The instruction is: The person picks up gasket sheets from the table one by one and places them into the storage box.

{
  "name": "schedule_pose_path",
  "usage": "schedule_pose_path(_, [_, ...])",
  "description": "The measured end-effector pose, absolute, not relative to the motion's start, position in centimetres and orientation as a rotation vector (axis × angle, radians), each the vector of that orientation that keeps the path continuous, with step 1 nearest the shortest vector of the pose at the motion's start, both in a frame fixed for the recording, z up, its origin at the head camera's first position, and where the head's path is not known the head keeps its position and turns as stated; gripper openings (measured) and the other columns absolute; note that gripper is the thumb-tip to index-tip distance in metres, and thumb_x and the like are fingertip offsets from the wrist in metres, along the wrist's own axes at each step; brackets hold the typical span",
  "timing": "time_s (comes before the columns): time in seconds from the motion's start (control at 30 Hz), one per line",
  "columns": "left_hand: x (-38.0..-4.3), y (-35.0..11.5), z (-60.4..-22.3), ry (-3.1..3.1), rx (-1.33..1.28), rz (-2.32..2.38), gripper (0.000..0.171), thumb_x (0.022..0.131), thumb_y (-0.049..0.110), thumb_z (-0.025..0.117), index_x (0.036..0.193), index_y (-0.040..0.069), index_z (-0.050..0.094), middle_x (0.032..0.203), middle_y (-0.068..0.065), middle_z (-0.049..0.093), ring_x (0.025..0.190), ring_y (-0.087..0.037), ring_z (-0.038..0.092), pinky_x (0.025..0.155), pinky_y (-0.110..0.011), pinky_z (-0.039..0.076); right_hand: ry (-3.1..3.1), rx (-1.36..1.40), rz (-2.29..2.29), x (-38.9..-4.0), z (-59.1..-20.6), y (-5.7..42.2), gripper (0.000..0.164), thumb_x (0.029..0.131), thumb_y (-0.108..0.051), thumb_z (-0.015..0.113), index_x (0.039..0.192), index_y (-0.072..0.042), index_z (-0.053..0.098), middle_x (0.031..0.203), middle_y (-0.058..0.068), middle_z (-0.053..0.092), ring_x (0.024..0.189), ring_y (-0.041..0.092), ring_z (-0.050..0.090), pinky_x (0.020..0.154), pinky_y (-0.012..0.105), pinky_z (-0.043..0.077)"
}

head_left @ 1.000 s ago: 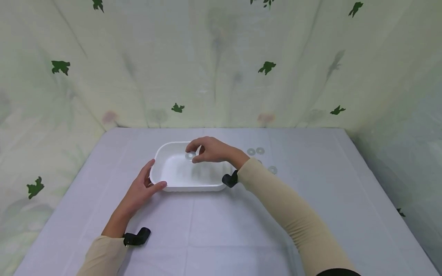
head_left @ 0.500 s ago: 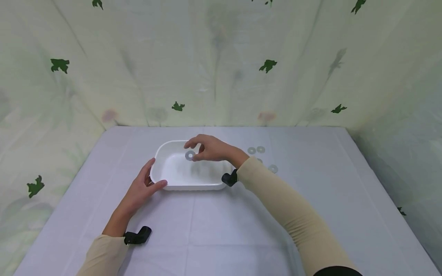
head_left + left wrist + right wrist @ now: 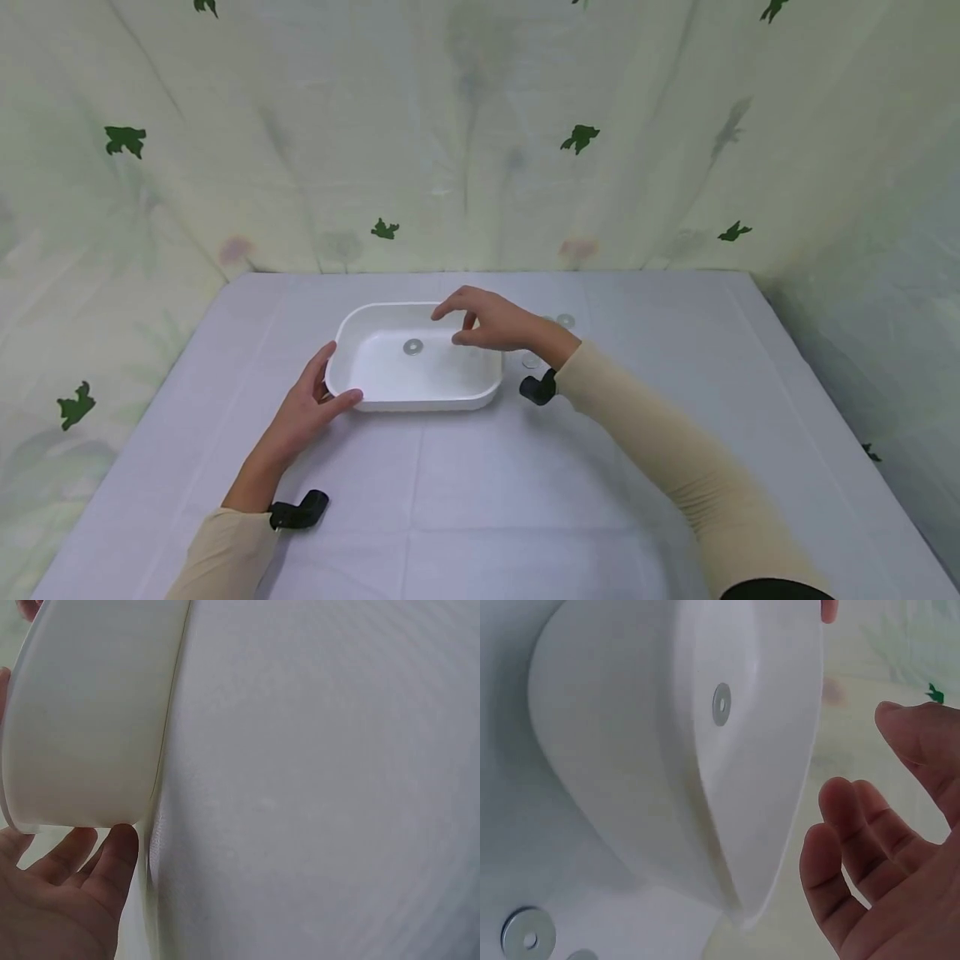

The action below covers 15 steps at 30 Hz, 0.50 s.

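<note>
A white oval-cornered tray [image 3: 420, 392] stands on the table in the head view. A flat grey metal washer [image 3: 412, 347] lies on its floor, left of the middle; the right wrist view shows this washer [image 3: 721, 704] too. My left hand [image 3: 311, 404] holds the tray's left end, thumb on the near rim and fingers along the side. In the left wrist view fingertips [image 3: 120, 836] meet the tray's outer wall. Above the tray's right half hovers my right hand [image 3: 491, 321], fingers spread apart and holding nothing.
Several more washers lie on the table right of the tray, among them one washer [image 3: 566, 321] behind the right wrist and another washer [image 3: 531, 360] close to the tray. A white cloth [image 3: 480, 492] covers the table. A patterned curtain [image 3: 465, 150] hangs behind it.
The right hand let go of the washer, which now lies flat in the tray. That hand then moved right, toward the tray's right end. The left hand and the tray stayed put.
</note>
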<state>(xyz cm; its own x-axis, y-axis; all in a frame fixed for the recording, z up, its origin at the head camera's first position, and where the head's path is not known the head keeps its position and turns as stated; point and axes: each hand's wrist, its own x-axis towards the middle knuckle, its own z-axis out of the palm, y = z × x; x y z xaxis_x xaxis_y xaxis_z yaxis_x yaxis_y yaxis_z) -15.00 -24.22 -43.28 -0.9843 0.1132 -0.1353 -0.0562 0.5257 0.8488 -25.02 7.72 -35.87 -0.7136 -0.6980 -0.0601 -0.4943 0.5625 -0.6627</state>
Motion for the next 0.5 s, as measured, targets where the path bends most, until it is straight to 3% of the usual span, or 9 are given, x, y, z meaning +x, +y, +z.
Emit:
schedule_pose_path(0.37, [-15.0, -24.1, -42.9, 2.582, 0.050, 1.423, 0.099, 0.093, 0.032, 0.070, 0.161, 0.018, -0.001, 0.167, -0.018, 0.013, 0.147, -0.044, 0.033, 0.081, 0.001, 0.035, 2.591, -0.982, -0.900, -24.2, -34.6, 13.9, 0.035, 0.095, -0.010, 0.063, 0.128, -0.019, 0.064, 0.136, 0.003, 0.057, 0.097, 0.019, 0.066, 0.081, 0.034, 0.054])
schedule_pose_path(0.5, [-14.9, -24.8, -42.8, 2.600, 0.029, 1.398, 0.100, 0.093, 0.035, 0.070, 0.161, 0.019, -0.002, 0.167, -0.017, 0.014, 0.145, -0.043, 0.035, 0.081, 0.001, 0.035, 2.647, -0.894, -0.907, -25.1, -35.4, 16.0, 0.033, 0.096, -0.010, 0.062, 0.129, -0.016, 0.063, 0.135, 0.004, 0.060, 0.102, 0.023, 0.065, 0.084, 0.037, 0.054])
